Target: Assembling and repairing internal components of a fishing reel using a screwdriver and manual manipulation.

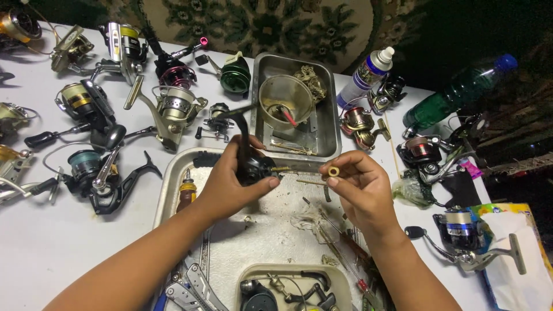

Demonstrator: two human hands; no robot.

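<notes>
- Head view: the left hand (230,184) wraps around a black reel body (253,168), holding it above the metal tray (173,178) with a thin brass shaft sticking out toward the right.
- The right hand (360,187) pinches a small yellowish ring (333,171) between thumb and forefinger, just beside the tip of that shaft and not yet on it, as far as I can tell.
- Behind the tray sits a deeper steel pan (325,124) with a clear cup (285,101) and loose parts in it; a spray can (366,75) and a green bottle (455,92) lie behind and to the right of the tray.
- Left of the tray, many fishing reels (173,109) crowd the white counter (52,242); pliers (190,288) lie at the tray's near edge.
- Risk, as I judge it: the ring is tiny and held only by fingertips, so a slip would drop it into the grit and scraps on the tray, where it would be hard to spot.
- The thin shaft could also bend if the ring is pushed on crooked.
</notes>
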